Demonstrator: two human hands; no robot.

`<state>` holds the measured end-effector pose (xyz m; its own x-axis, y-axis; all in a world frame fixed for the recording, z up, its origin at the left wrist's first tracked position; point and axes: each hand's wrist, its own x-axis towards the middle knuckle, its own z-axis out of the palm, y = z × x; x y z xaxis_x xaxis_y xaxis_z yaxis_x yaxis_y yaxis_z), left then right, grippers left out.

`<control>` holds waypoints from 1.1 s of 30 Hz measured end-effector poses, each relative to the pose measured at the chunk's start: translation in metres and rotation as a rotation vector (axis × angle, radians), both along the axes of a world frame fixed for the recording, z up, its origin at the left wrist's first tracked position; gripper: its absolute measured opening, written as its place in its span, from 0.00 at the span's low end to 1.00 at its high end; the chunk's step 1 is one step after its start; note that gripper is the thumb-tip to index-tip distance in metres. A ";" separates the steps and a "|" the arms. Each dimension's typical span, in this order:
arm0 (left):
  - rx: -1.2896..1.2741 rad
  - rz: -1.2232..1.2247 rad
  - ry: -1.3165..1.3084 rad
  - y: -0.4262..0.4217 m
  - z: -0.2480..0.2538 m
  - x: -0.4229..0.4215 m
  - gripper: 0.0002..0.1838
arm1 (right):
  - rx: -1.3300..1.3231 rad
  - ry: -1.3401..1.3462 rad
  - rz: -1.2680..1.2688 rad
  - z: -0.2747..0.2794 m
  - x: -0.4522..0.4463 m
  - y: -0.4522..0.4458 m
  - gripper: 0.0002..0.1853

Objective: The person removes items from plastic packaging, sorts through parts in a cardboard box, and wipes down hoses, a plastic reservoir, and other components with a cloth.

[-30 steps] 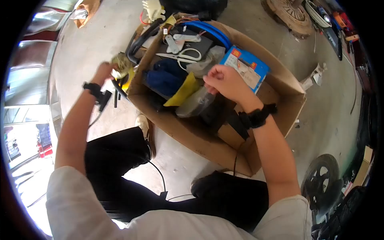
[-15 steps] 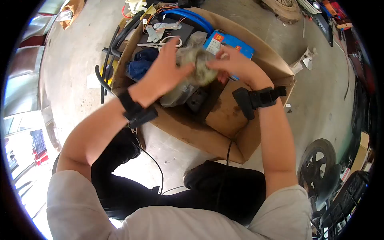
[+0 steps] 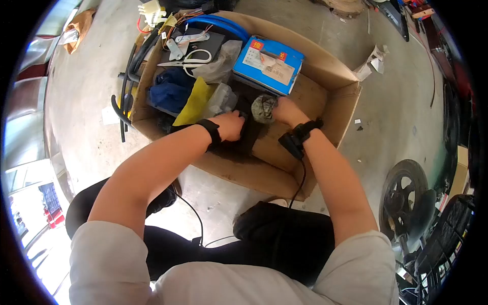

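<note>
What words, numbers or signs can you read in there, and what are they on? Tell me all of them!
No text here reads clearly.
Blue box: two yellow characters on red, too blurred to quote surely.
White label on that box: print too small to read.
Black panel, upper right: pale marks, too blurred to tell if they're letters.

A short-sleeved off-white cloth shirt (image 3: 234, 284) is worn, with black cloth trousers (image 3: 287, 239) below it. Beyond the shirt's sleeves, each wrist is ringed by a black strap (image 3: 213, 132); a boxy black module (image 3: 291, 146) is fitted at the right.
</note>
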<state>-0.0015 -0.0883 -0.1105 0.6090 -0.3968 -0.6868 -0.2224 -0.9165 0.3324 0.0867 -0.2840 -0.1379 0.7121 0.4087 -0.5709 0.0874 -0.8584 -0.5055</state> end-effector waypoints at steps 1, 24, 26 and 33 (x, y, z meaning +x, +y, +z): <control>-0.003 -0.032 0.014 -0.001 0.003 -0.001 0.26 | -0.024 -0.065 0.037 0.003 -0.002 0.002 0.17; -0.082 0.880 -0.462 0.258 0.237 -0.006 0.24 | 0.675 -0.073 -0.007 0.154 0.008 0.089 0.12; -0.012 0.957 -0.364 0.280 0.216 -0.003 0.25 | 0.679 -0.086 0.047 0.186 0.002 0.093 0.11; 0.159 0.848 -0.349 0.359 0.112 0.031 0.22 | 0.739 -0.711 -0.031 0.336 0.010 0.070 0.11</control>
